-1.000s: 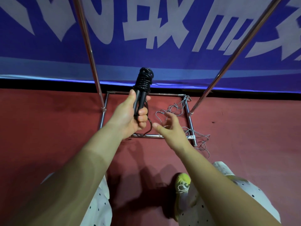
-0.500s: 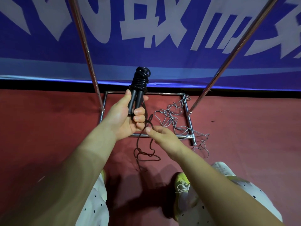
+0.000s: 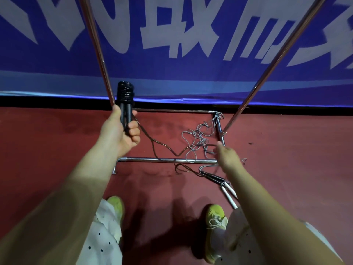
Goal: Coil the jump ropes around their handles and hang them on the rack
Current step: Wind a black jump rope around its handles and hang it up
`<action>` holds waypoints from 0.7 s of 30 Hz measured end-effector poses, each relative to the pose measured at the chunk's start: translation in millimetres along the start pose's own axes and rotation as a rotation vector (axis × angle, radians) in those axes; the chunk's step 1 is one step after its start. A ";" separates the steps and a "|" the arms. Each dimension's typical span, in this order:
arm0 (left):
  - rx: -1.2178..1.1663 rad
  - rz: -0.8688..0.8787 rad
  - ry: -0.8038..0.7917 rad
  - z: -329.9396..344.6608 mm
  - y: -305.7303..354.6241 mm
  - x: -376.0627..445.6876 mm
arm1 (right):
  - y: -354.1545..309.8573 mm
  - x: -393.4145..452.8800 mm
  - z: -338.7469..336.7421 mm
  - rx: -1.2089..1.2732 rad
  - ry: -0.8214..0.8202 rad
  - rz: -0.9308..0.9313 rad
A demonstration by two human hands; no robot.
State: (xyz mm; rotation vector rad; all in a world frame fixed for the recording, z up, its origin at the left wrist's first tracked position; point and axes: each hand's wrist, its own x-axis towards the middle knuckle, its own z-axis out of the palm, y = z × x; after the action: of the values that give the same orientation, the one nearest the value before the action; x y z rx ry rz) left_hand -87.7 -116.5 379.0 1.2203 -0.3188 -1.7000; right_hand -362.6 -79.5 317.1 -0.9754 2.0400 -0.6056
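Observation:
My left hand [image 3: 122, 131] grips the two black handles of a jump rope [image 3: 125, 96], upright, with black cord coiled round their upper part. The loose black cord [image 3: 152, 144] sags from the handles across to my right hand [image 3: 228, 159], which pinches it out to the right at about the same height as the rack's base. A second, grey rope [image 3: 196, 138] lies tangled on the floor over the right corner of the metal rack base [image 3: 152, 160]. Its white handles [image 3: 229, 195] lie on the floor beside my right forearm.
Two slanted metal rack poles rise at the left [image 3: 95, 44] and the right [image 3: 277, 60]. A blue banner with white characters [image 3: 181, 35] hangs behind the rack. My yellow-green shoes [image 3: 215, 215] stand on the red floor, close to the white handles.
My right hand took the black cord under the handles and drew it out to the right. My left hand with the handles moved left. The view shifted, showing the white handles.

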 end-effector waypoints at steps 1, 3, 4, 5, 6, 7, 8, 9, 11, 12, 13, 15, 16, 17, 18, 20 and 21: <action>0.027 -0.024 -0.039 5.1 -3.7 -3.4 | -2.8 -8.4 5.9 -0.111 -0.017 -0.065; 0.113 -0.075 -0.114 15.0 -13.2 -11.1 | -15.9 -28.9 13.4 -0.132 -0.049 -0.196; 0.162 -0.099 -0.148 19.2 -19.0 -14.5 | -22.7 -33.6 18.5 -0.079 -0.072 -0.261; 0.206 -0.125 -0.184 23.4 -24.5 -17.5 | -30.0 -37.0 21.1 -0.009 -0.109 -0.305; 0.241 -0.151 -0.220 26.3 -29.6 -19.8 | -34.2 -40.4 22.5 0.077 -0.154 -0.345; 0.263 -0.177 -0.259 28.5 -33.2 -21.9 | -36.0 -48.2 23.5 0.143 -0.199 -0.417; 0.273 -0.201 -0.295 29.6 -35.1 -23.3 | -37.2 -56.3 24.4 0.204 -0.253 -0.468; 0.271 -0.223 -0.327 30.1 -35.3 -24.9 | -35.9 -60.4 23.8 0.248 -0.331 -0.501; 0.240 -0.256 -0.377 31.2 -32.8 -28.0 | -31.9 -63.6 25.6 0.278 -0.493 -0.552; 0.225 -0.267 -0.397 31.9 -31.0 -29.2 | -12.0 -41.5 29.6 0.220 -0.511 -0.512; 0.217 -0.274 -0.412 32.5 -28.9 -30.1 | 2.4 -4.7 41.1 0.309 -0.517 -0.435; 0.231 -0.266 -0.418 32.5 -25.3 -29.4 | 4.9 30.1 60.4 0.375 -0.672 -0.472; 0.257 -0.252 -0.401 31.8 -23.9 -27.6 | -3.4 11.3 49.6 0.373 -0.705 -0.512; 0.293 -0.238 -0.374 31.4 -22.5 -25.7 | -20.8 -20.2 37.7 0.324 -0.704 -0.552; 0.332 -0.228 -0.342 30.8 -22.0 -23.5 | -44.7 -51.0 32.0 0.324 -0.720 -0.485; 0.407 -0.211 -0.286 30.9 -24.4 -20.4 | -59.9 -58.2 19.0 0.341 -0.693 -0.401; 0.465 -0.181 -0.263 31.3 -27.5 -18.0 | -58.5 -53.0 13.4 0.316 -0.670 -0.426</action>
State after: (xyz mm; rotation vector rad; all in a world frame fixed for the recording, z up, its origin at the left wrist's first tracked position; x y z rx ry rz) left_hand -128.7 -98.1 385.2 1.3862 -0.8206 -2.0185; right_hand -305.3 -72.7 372.6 -1.2229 1.1196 -0.6779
